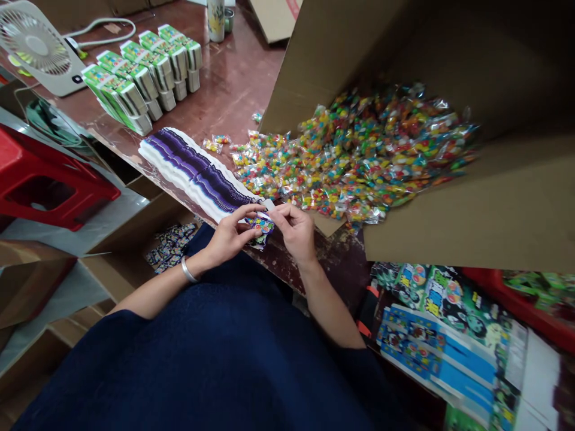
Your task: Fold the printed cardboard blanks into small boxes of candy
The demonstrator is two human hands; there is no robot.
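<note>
A purple-edged printed packet [262, 227] is pinched by the half-curled left hand [230, 238]; at its top, the right hand [298, 234] is held nearly closed, its grip unclear.

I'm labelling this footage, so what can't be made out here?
In the head view:
Packet: partly covered by the left hand; print too small to read.
Right hand: blur hides whether its fingertips grip the packet.
Cardboard box: far interior lost in shadow.
Red stool: cut off by the left edge.

Bare tabletop [231, 93] opens at 11 o'clock from right hand [299, 233], between small boxes [141, 66] at 10:30 and carton wall [309, 66]; candy bags [354, 149] block 1:30, carton flap [449, 221] 3 o'clock.
</note>
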